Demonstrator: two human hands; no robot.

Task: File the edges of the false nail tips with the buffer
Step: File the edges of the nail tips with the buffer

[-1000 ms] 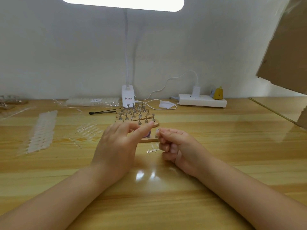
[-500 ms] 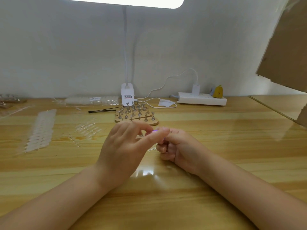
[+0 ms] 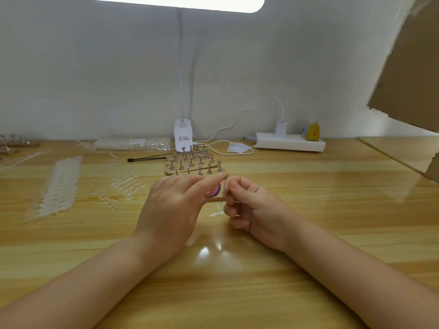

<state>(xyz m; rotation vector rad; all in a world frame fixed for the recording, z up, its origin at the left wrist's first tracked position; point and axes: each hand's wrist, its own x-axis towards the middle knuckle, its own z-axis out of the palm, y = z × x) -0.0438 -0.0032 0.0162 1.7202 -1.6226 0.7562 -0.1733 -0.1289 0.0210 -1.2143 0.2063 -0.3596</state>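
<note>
Wooden table point(image 3: 308, 269), white wall point(image 3: 95, 67), lamp overhead point(image 3: 177, 2).

Left hand point(image 3: 171, 210) raised over light wooden desk point(image 3: 308, 210), forefinger and thumb extended, holding small purple-and-pink buffer block point(image 3: 215, 191). Right hand point(image 3: 251, 207) just beside it, fingers curled, fingertips pinching something tiny, probably clear false nail tip; too small to confirm. Clear plastic sprue piece point(image 3: 216, 213) on desk below hands. Wooden stand with metal nail holders point(image 3: 194, 163) behind. White power strip point(image 3: 289, 143) by wall.

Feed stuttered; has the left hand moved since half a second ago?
Yes. The left hand pulled back left from the right hand, exposing the purple buffer, judged against the stand.
</note>
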